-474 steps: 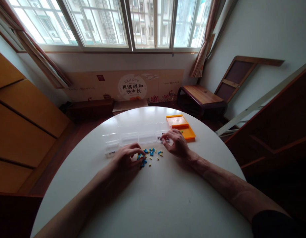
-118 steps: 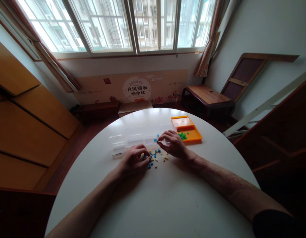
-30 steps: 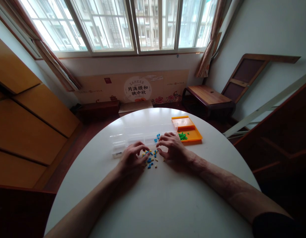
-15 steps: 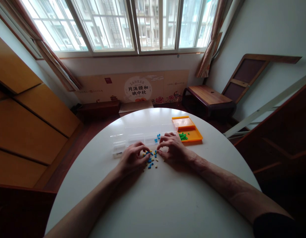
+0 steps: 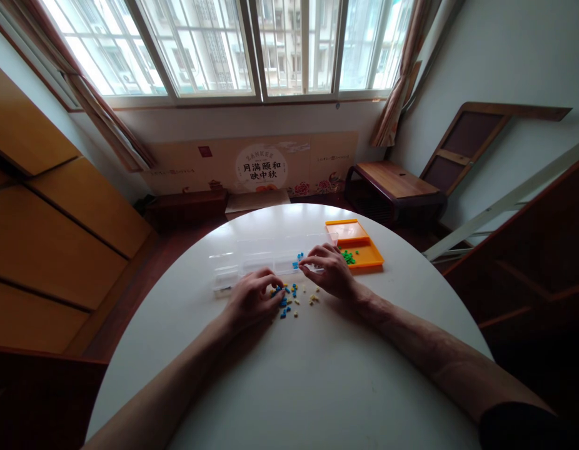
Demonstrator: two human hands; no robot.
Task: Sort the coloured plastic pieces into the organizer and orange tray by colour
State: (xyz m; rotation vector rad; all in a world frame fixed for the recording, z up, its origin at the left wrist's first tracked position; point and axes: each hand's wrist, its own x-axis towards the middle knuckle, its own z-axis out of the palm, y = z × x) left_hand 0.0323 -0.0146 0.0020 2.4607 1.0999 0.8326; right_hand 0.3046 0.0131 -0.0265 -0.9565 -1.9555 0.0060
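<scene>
A small pile of blue, yellow and cream toy-like bricks [image 5: 284, 302] lies loose on the white round table [image 5: 289, 387]. My left hand [image 5: 254, 294] rests at the pile's left side, thumb and forefinger curved apart around some blue pieces. My right hand [image 5: 329, 272] is over the right end of a clear plastic compartment box [image 5: 256, 262]. Its thumb and forefinger are pinched beside a few blue pieces [image 5: 296, 264] in that box; what they hold is too small to make out. Several cream pieces [image 5: 313, 300] lie below my right hand.
An orange tray [image 5: 374, 255] with green pieces [image 5: 349, 257] sits beyond my right hand, its other part pale-bottomed. A low wooden stool [image 5: 392, 178] stands past the table near the wall. Barred windows and a printed board [image 5: 331, 159] are ahead.
My right hand has lifted from the pile's right edge and moved up and away to the clear box, uncovering cream pieces beneath. My left hand has hardly moved.
</scene>
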